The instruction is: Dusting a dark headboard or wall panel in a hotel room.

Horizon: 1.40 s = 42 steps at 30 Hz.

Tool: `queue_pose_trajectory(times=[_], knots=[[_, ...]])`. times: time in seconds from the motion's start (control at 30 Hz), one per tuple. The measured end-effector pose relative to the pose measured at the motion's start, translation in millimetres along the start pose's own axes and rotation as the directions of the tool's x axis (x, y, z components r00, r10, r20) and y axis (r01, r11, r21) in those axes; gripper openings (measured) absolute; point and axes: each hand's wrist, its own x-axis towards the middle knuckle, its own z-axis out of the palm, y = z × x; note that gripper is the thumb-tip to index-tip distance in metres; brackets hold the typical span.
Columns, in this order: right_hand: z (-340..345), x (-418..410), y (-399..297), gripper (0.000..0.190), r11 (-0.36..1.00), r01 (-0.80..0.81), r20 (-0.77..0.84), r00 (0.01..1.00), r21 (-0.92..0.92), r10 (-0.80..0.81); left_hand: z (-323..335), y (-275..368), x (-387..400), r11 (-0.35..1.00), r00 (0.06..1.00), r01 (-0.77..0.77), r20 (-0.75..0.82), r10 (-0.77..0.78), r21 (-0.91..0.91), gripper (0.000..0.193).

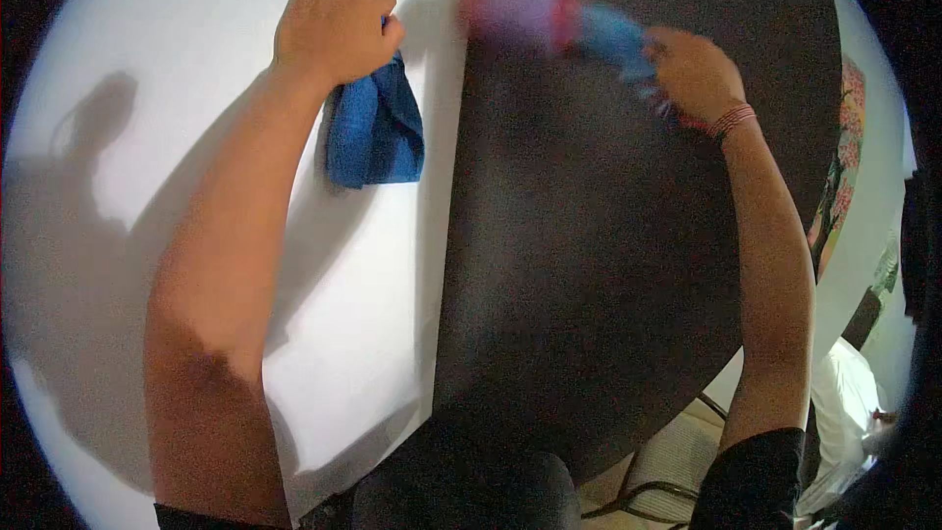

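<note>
My left hand is raised in front of a white surface. A folded blue cloth hangs below its curled fingers, pinched near the thumb, while two other fingers stick up. On the other side my right hand, with a striped band at the wrist, grips an elongated object. Motion blurs that object; it is lilac with pinkish-red bands and light blue nearest my fingers, and I cannot tell exactly what it is. It crosses in front of a large dark panel.
The dark panel's straight left edge borders the white surface. At the far right hangs a picture with pink blossoms. Lower right, a chair with a woven seat and dark frame stands near white fabric. Shadows of my arms fall on the white surface.
</note>
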Motion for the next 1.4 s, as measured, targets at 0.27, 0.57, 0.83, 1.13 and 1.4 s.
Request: queue_pose_trajectory(times=[0.27, 0.57, 0.83, 1.13, 1.4], knots=[[2.4, -19.2, 9.9, 0.021, 0.991, -0.125, 0.175, 0.978, 0.048, 0.115, 24.3, -7.9, 1.8, 0.84, 0.782, -0.38, -0.62, 0.067, -0.388, 0.019], [-3.3, -44.9, 79.3, 0.026, 0.994, 0.021, -0.067, 0.997, -0.107, -0.028, 9.2, 1.0, -1.4, 0.997, 0.992, 0.038, 0.123, -0.03, -0.066, 0.02], [-19.8, -38.2, 100.0, 0.033, 0.951, -0.307, -0.088, 0.947, 0.046, 0.31, 6.4, 4.7, 5.2, 0.998, 0.989, 0.032, 0.147, -0.023, -0.055, 0.02], [4.2, -10.7, 62.0, 0.035, 0.929, -0.37, -0.251, 0.901, -0.017, 0.354, 6.2, 2.8, -7.8, 0.999, 0.991, 0.028, 0.134, -0.025, -0.023, 0.021], [36.8, 7.7, 23.9, 0.036, 0.997, 0.036, -0.142, 0.989, -0.075, -0.046, 50.7, -19.3, -22.2, 0.919, 0.941, -0.23, -0.314, 0.127, -0.319, 0.02]])
